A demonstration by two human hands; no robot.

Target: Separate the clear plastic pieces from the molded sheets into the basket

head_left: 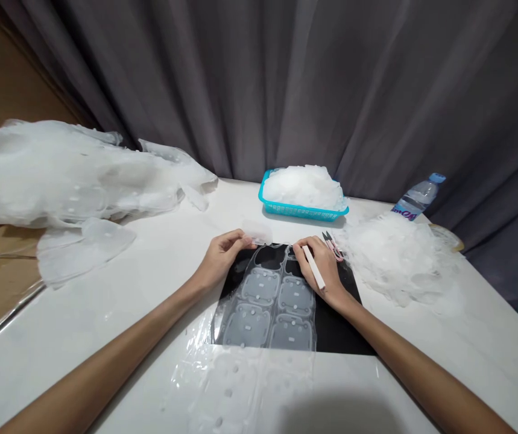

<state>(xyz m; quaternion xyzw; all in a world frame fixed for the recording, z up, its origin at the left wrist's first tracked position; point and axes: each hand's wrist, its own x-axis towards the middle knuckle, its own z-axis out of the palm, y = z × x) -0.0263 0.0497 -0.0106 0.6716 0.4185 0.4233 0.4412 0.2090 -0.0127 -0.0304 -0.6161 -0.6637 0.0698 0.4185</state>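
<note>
Left hand [222,256] pinches translucent piece [257,232]; right hand [322,265] grips white-handled tool [313,269] at top of clear sheet [259,288], on black mat [340,319]. Sheet could tear if tugged askew.

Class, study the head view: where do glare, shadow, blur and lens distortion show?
Head view: glare streaks the clear molded plastic sheet, mostly at left; a soft shadow darkens the near part of the white table; the white heap at right looks hazy; the forearms seem stretched toward the lower corners.
</note>
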